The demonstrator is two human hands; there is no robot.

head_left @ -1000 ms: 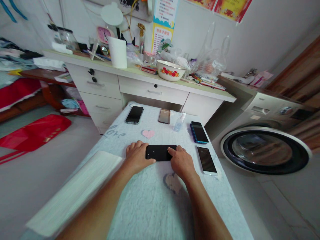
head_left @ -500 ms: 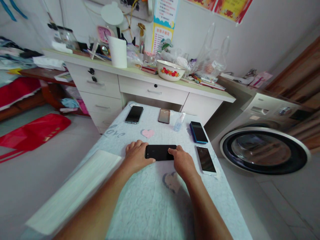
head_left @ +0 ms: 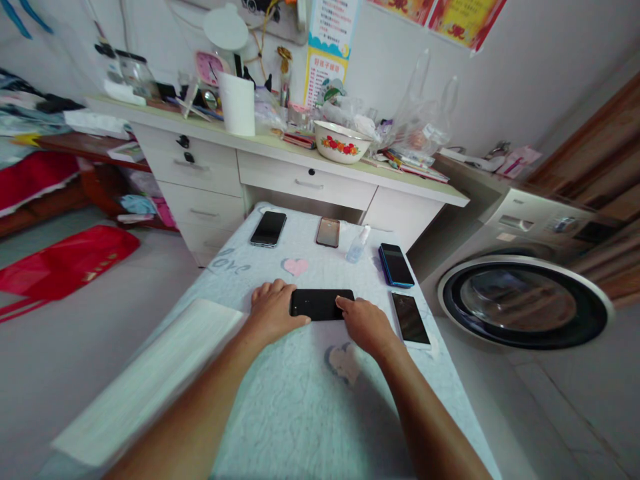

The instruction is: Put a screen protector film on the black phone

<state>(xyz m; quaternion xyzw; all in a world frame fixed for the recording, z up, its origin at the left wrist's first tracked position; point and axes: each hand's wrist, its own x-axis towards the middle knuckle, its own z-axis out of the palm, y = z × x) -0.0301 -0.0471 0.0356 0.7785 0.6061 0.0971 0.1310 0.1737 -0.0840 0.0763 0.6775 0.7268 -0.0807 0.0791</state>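
A black phone point(head_left: 320, 305) lies lengthwise across the cloth-covered table point(head_left: 300, 413) in front of me. At its left end my left hand point(head_left: 274, 310) holds it, thumb along the near edge and fingers by the far edge. Over the right end, my right hand point(head_left: 367, 323) presses one fingertip onto the phone's surface. The other fingers of that hand are curled under and mostly hidden. Right of this hand rests a white phone point(head_left: 411, 318), with a blue-edged phone point(head_left: 397, 265) beyond it. Another dark phone point(head_left: 269, 229) lies at the far left.
A clear spray bottle point(head_left: 357, 245) stands near a brownish phone case point(head_left: 328, 232) at the table's far end. A whitish flat strip point(head_left: 150, 380) lies along the left side. Behind are a desk with a flowered bowl point(head_left: 343, 143) and, at right, a washing machine point(head_left: 525, 300).
My right hand has shifted slightly down, uncovering the phone's upper right corner; its fingertip stays on the surface. My left hand and the phone keep their place.
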